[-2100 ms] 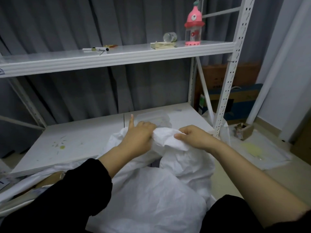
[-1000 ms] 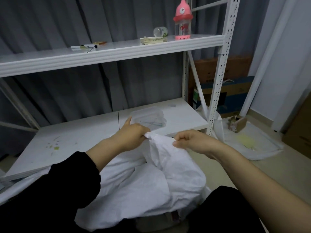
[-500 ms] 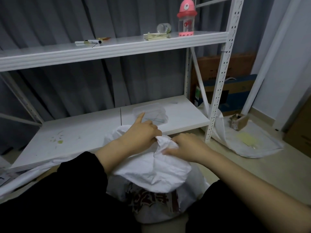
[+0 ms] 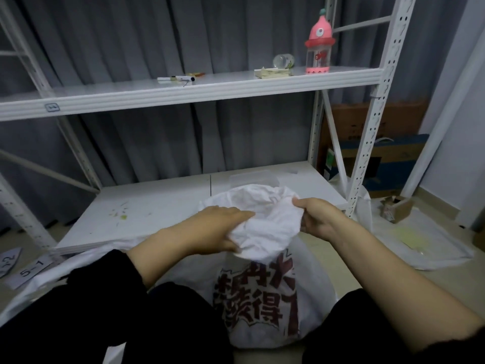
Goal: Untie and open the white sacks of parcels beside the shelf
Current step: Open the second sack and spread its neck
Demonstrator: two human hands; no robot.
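Note:
A white woven sack (image 4: 267,308) with dark red printed characters stands upright on the floor between my knees, in front of the white shelf (image 4: 183,93). Its top is bunched into a crumpled mass of cloth. My left hand (image 4: 212,232) grips the left side of that bunched top. My right hand (image 4: 317,219) pinches the right side, thumb on the fabric. The two hands hold the mouth slightly apart. What is inside the sack is hidden.
The lower shelf board (image 4: 157,208) lies just behind the sack, with a clear plastic box (image 4: 252,178) on it. A pink bottle (image 4: 319,46), paper stack and pens sit on the upper shelf. Another flattened white sack (image 4: 409,240) and a small carton (image 4: 396,208) lie on the floor right.
My hands have moved apart, spreading the bunched top of the sack. The sack now stands taller and its printed front shows more fully.

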